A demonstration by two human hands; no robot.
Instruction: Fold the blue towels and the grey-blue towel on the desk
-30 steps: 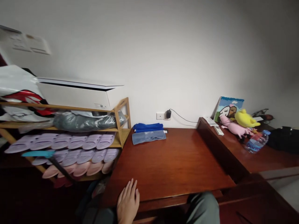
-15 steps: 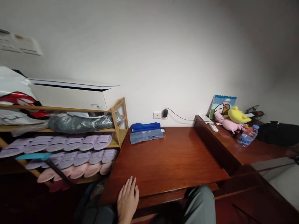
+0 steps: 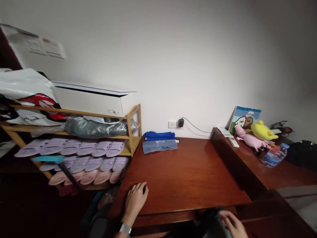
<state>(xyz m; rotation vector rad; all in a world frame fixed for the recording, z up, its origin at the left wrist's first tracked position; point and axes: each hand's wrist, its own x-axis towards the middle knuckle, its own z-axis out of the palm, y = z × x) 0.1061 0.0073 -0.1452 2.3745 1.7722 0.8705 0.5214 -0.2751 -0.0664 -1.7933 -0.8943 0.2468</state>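
Newly in view, the right hand [image 3: 232, 224] is half curled at a dark blurred shape [image 3: 211, 220], its hold unclear, while the left hand [image 3: 136, 199], fingers now loosely bent and empty, rests on the table [image 3: 185, 178] below the cloths [image 3: 160, 146].

Your tabletop [image 3: 188, 178] is smooth, glossy wood. Near centre, your blue cloth [image 3: 160, 135] and grey-blue cloth [image 3: 160, 147] look matt. At left you have a pale wooden rack [image 3: 135, 142], smooth, matt plastic-looking slippers [image 3: 85, 151] and shiny, wrinkled plastic wrapping [image 3: 99, 128]. At right, you see a clear, glossy plastic bottle [image 3: 274, 158] and a matt, plush-looking yellow toy [image 3: 264, 130].
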